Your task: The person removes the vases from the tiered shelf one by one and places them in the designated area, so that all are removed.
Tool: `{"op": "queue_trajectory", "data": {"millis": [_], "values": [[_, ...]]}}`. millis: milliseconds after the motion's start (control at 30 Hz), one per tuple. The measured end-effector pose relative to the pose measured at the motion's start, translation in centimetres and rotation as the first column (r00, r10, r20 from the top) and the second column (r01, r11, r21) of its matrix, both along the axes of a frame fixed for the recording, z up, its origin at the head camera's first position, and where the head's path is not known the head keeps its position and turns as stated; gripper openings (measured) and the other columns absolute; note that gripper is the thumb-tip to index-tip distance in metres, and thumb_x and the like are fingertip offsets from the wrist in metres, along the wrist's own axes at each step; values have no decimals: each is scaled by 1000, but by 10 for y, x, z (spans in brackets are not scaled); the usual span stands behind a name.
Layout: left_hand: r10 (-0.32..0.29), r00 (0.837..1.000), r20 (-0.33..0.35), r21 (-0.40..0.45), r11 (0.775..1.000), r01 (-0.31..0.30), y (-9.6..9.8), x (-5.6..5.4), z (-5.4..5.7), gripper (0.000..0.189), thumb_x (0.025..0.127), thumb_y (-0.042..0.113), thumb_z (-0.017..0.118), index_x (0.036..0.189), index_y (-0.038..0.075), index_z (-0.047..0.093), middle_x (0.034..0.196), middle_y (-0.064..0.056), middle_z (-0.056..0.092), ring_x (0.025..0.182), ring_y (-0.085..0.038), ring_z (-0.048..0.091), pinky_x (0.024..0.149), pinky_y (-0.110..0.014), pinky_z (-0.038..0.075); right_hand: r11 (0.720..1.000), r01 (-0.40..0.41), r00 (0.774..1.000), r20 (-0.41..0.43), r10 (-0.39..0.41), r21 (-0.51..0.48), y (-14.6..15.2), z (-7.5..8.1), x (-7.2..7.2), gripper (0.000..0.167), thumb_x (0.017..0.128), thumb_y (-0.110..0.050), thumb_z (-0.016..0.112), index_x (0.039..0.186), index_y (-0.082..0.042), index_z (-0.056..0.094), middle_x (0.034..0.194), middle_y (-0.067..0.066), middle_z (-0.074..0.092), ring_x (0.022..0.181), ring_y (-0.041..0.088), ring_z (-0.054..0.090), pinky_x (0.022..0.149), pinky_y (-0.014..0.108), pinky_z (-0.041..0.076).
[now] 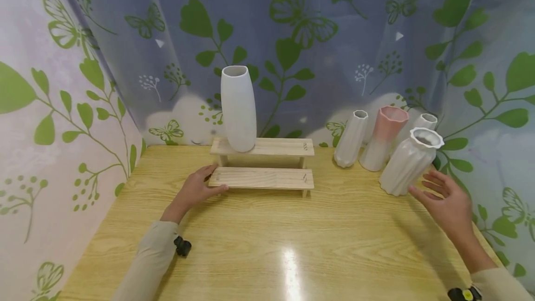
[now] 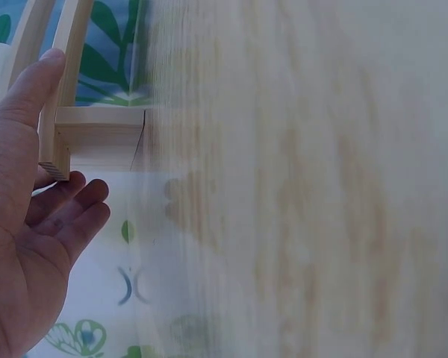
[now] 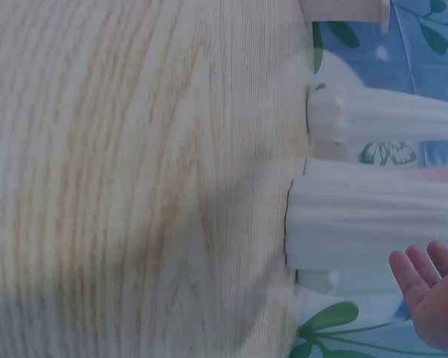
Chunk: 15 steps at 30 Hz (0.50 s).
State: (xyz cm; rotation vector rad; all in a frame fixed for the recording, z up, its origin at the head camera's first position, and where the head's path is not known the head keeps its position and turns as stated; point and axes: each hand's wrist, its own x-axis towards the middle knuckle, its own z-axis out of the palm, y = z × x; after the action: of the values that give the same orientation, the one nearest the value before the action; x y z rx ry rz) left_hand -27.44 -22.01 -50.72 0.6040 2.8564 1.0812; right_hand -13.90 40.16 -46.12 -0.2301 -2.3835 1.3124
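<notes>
My left hand [image 1: 196,189] grips the left end of a two-step wooden stand [image 1: 267,178]. In the left wrist view, its thumb lies along the board and the fingers pass round the board's end. A tall white vase [image 1: 239,110] stands on the upper step, toward the left. My right hand [image 1: 449,203] is at the right of a white ribbed vase [image 1: 407,164] with a flared, scalloped rim. The fingers are spread and loosely bent, with the thumb close to the vase's lower side; whether it touches cannot be told.
Behind the ribbed vase stand a slim white vase [image 1: 352,140], a pink-and-white vase [image 1: 382,140] and another white vase [image 1: 427,121], mostly hidden. A patterned curtain [image 1: 267,36] hangs along the back of the wooden table [image 1: 259,240].
</notes>
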Motion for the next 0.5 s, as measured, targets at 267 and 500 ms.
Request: {"op": "queue_trajectory", "data": {"millis": [267, 500], "values": [[-2, 1000, -1, 0, 1000, 2, 0, 1, -1, 100, 87, 57, 77, 158, 0, 36, 156, -26, 41, 135, -44, 51, 104, -54, 49, 999, -44, 997, -66, 42, -30, -17, 1, -4, 58, 86, -10, 85, 137, -1, 60, 117, -21, 63, 102, -13, 61, 78, 5, 51], [3, 1000, 6, 6, 1000, -3, 0, 1, 0, 100, 87, 56, 77, 158, 1, 35, 157, -25, 40, 136, -44, 50, 105, -54, 49, 995, -100, 991, -93, 98, -13, -29, 8, -11, 60, 86, -9, 84, 140, 0, 59, 122, -20, 63, 104, -12, 62, 80, 7, 51]]}}
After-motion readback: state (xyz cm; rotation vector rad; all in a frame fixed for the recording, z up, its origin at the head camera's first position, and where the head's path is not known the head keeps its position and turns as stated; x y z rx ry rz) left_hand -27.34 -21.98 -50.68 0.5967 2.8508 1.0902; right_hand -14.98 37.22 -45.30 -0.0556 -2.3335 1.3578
